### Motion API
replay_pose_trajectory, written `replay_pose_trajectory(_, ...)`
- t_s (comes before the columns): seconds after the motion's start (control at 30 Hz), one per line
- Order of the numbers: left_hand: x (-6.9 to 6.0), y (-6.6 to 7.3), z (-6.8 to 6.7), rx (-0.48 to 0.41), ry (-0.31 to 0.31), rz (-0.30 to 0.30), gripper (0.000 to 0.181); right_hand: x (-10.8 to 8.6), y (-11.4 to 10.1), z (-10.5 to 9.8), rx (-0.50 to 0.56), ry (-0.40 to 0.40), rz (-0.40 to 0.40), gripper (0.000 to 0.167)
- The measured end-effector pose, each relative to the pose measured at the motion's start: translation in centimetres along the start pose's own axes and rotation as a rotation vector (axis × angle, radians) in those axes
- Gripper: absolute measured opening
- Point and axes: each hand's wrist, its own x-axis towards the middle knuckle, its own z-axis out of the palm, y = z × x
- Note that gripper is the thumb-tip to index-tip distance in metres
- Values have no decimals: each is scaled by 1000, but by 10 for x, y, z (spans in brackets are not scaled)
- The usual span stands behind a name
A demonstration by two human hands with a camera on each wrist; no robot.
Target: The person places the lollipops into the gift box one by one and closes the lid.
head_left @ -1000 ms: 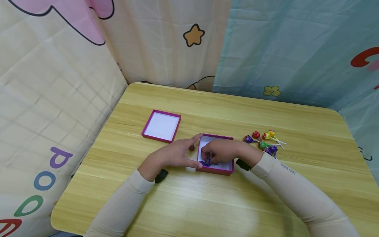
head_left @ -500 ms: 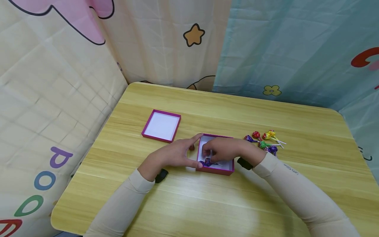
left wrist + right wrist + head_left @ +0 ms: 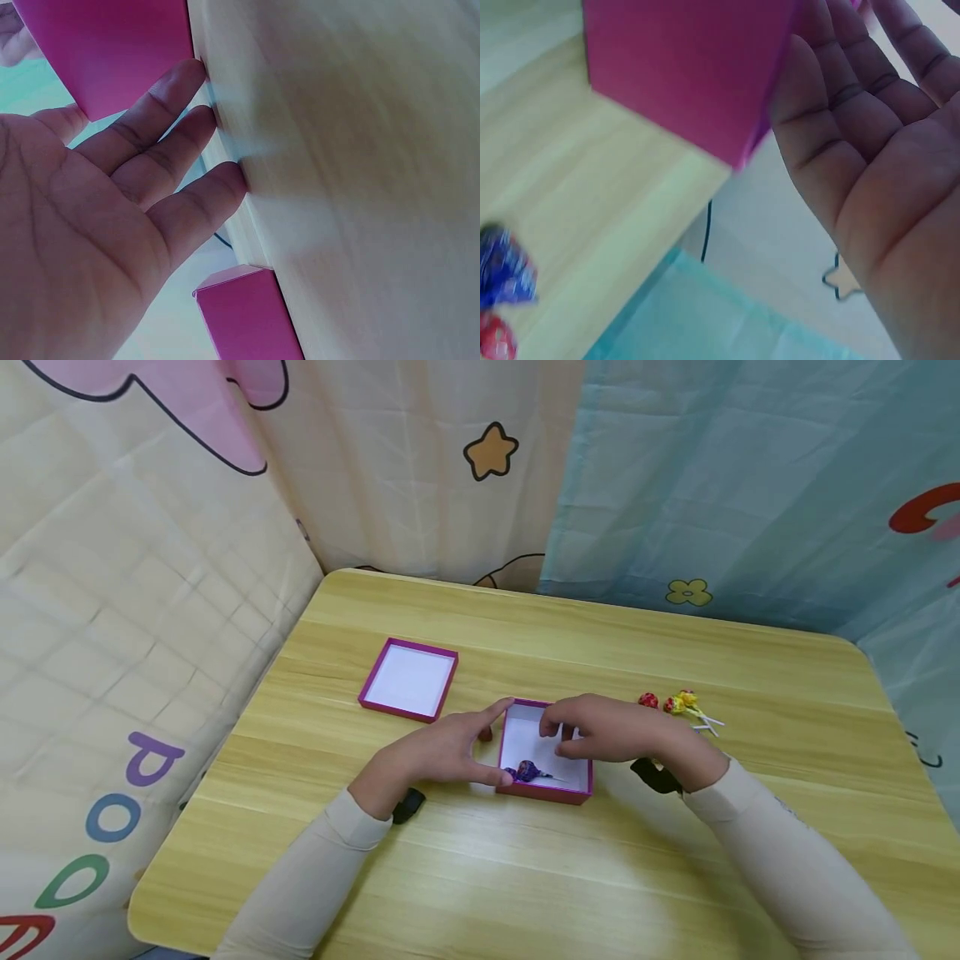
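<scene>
An open magenta box (image 3: 551, 796) with a white inside stands on the table, two purple-wrapped lollipops (image 3: 528, 771) lying in its near left corner. My left hand (image 3: 450, 748) is at the box's left side, thumb at the near corner and a finger at the far one; the left wrist view shows this hand (image 3: 97, 180) with its fingers spread beside the magenta wall (image 3: 112, 52). Over the right part of the box hovers my right hand (image 3: 607, 727), fingers loosely bent and holding nothing. In the right wrist view the hand (image 3: 885, 142) is beside the box wall (image 3: 682, 67).
The square magenta lid (image 3: 408, 678), white side up, lies to the left behind my left hand. Right of the box are a red lollipop (image 3: 648, 700) and yellow ones (image 3: 686, 699), others partly hidden by my right arm. Curtains (image 3: 420, 468) hang behind the wooden table (image 3: 480, 877).
My right hand has lifted from the lollipops in the box and moved right, uncovering more of the white bottom. My left hand has stayed in place.
</scene>
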Motion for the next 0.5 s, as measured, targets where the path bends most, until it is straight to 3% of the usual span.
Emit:
replay_pose_trajectory(0.27,0,5,-1,-6,5,-6,114,-41,13,-14,2,96,50,22)
replay_pose_trajectory(0.5,-1,7,-2,-9,7,5,114,-67,24,-17,28,130,113,23)
